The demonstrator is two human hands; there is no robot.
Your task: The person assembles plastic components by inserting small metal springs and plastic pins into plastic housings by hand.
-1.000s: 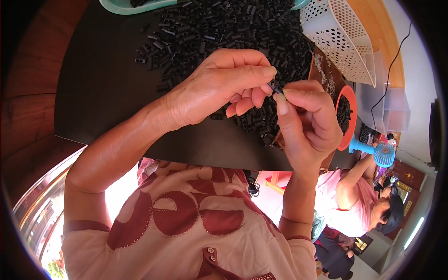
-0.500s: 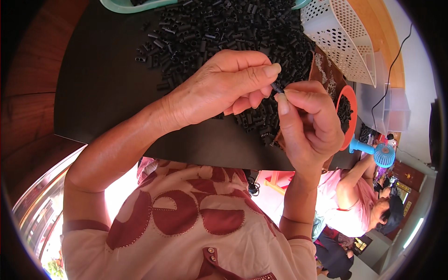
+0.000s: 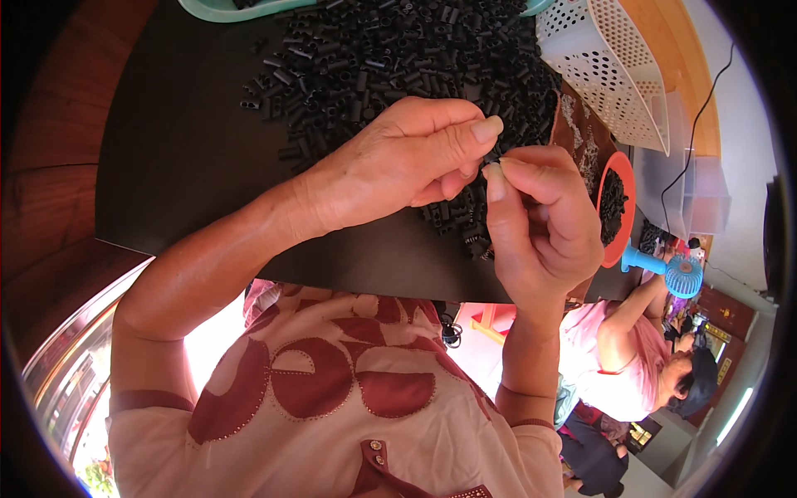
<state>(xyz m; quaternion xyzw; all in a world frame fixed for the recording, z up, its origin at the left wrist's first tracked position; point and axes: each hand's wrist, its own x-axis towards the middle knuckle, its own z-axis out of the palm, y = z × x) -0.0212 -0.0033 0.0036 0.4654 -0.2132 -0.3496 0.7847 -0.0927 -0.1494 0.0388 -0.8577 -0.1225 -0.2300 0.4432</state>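
Note:
My left hand point(image 3: 407, 162) and my right hand point(image 3: 548, 220) meet fingertip to fingertip above the table. Both are closed in a pinch. A small black part point(image 3: 496, 155) sits between the fingertips, mostly hidden by them; its exact kind cannot be made out. Below and beyond the hands spreads a large heap of short black plastic tubes point(image 3: 357, 79). Just right of the heap, small silvery pieces point(image 3: 588, 153) lie on a brown surface. To the right of my right hand stands an orange bowl point(image 3: 628, 207) holding small black pieces.
A white perforated basket point(image 3: 581, 50) stands at the far right, by a clear plastic box point(image 3: 707, 201). At the far left is a teal tray point(image 3: 249, 14). A blue handheld fan point(image 3: 683, 276) is beyond the bowl. Another person in pink point(image 3: 623, 357) sits to the right.
My right hand has shifted slightly left, and my left hand slightly down. The fingertips are closer together, covering more of the small black part.

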